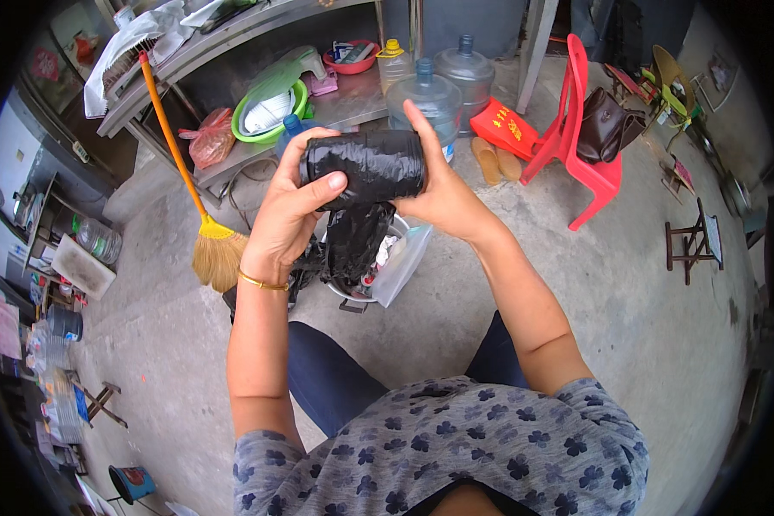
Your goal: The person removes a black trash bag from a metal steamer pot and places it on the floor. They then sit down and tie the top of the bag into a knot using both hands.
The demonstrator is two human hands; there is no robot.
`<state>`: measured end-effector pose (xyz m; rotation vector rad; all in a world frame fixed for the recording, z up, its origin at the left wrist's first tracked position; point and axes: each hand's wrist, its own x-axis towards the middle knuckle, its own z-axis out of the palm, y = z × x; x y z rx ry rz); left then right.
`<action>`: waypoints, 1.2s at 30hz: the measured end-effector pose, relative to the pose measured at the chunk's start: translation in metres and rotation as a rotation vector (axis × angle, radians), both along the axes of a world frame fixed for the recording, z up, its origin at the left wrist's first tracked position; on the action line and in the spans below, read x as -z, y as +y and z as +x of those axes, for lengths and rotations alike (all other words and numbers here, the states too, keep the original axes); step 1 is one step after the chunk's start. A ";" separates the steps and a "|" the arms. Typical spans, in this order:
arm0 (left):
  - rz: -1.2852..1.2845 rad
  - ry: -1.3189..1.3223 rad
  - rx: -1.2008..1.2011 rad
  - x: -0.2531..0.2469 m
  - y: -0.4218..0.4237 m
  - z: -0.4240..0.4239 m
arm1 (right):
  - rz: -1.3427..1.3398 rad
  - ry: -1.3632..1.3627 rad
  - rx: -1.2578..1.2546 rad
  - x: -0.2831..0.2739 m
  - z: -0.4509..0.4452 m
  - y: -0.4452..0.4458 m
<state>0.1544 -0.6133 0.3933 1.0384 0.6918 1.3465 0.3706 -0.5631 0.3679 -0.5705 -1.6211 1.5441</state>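
A thick roll of black plastic bags lies sideways between my two hands, raised in front of me. My left hand grips its left end, thumb across the near side. At the right end my right hand presses against the roll, with one finger pointing up and the thumb underneath. From the roll a loose black plastic strip hangs down. Below it stands a round metal pot with a dark handle, holding crumpled white waste. A translucent plastic container or bag leans over the pot's right side.
A broom leans against a metal table at the left. Large water bottles stand ahead. To the right are a red plastic chair bearing a brown bag, slippers and a folding stool.
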 end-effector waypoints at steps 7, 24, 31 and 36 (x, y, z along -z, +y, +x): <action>0.088 0.048 -0.002 0.003 -0.001 -0.009 | -0.278 0.491 -0.075 0.017 0.009 0.019; -0.170 0.258 0.042 0.038 0.014 -0.027 | -0.076 0.327 0.046 0.018 -0.003 0.015; -0.044 -0.040 0.186 0.017 0.003 -0.016 | 0.249 0.218 0.081 0.022 -0.003 0.016; -0.033 0.015 0.147 0.001 -0.005 -0.003 | 0.415 0.148 0.065 0.023 -0.001 0.013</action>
